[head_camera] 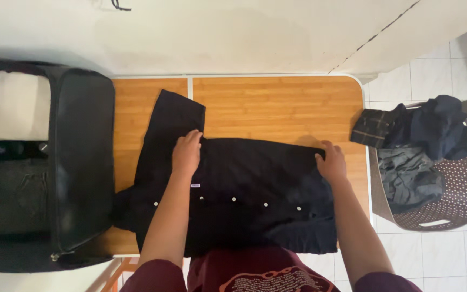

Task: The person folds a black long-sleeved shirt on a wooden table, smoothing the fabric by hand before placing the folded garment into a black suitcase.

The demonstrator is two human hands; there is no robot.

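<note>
A black button-up shirt (255, 184) lies spread across the wooden table (277, 105), a row of small white buttons running along its lower part. My left hand (186, 154) presses flat on the shirt near the collar and the folded sleeve. At the right, my right hand (332, 160) rests on the shirt's far upper edge, fingers curled over the fabric. Both forearms reach in from the bottom of the view.
An open black suitcase (82, 162) sits at the table's left end, with a white folded item (12, 105) inside. A brown perforated laundry basket (449, 200) holding dark clothes (412, 135) stands on the tiled floor at the right. A pale wall lies behind the table.
</note>
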